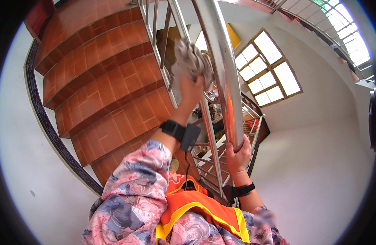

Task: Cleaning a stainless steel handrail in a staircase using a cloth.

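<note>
Gripping a grey cloth (193, 59), the left hand (191, 90) sits just left of the long steel handrail (224, 65), which the right hand (239, 157) clasps nearer the body.

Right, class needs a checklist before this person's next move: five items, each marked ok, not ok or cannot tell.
1. Left hand holding the grey cloth: ok.
2. Right hand grip on the handrail: ok, wrapped around it.
3. Cloth touching the railing bars: cannot tell; they overlap in view.
4. Cable tucked away: not ok, hanging from the left wrist's black box.
5. Footing: cannot tell, feet mostly hidden.
</note>
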The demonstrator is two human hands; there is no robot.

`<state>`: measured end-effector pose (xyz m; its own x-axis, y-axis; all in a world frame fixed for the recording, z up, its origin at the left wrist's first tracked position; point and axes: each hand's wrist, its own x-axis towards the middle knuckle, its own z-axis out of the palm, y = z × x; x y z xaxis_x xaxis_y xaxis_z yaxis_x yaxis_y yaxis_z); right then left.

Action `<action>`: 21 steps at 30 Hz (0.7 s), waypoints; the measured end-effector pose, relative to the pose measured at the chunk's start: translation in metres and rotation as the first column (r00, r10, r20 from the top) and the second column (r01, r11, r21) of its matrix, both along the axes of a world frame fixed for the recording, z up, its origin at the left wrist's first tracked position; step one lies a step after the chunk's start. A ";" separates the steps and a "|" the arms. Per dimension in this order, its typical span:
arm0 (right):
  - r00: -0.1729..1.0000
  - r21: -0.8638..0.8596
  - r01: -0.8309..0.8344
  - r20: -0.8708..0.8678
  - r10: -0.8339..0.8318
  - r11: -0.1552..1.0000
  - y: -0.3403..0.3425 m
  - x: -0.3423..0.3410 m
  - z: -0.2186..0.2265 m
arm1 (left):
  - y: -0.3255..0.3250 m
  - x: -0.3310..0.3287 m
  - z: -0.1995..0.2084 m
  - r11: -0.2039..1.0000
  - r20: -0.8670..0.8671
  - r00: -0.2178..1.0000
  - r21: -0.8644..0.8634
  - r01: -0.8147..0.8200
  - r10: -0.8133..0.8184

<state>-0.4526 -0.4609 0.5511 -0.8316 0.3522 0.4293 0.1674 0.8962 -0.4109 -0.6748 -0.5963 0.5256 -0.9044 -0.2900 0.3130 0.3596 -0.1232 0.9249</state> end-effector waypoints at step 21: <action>1.000 -0.108 -0.002 0.017 0.004 0.994 0.010 0.004 -0.011 | -0.079 0.023 0.035 0.478 0.107 0.712 0.808 0.344 -0.694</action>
<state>-0.4487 -0.4508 0.5406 -0.8394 0.3935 0.3750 0.1727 0.8472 -0.5024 -0.6514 -0.6758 0.5609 -0.9355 0.3201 -0.1496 -0.3520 -0.8069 0.4744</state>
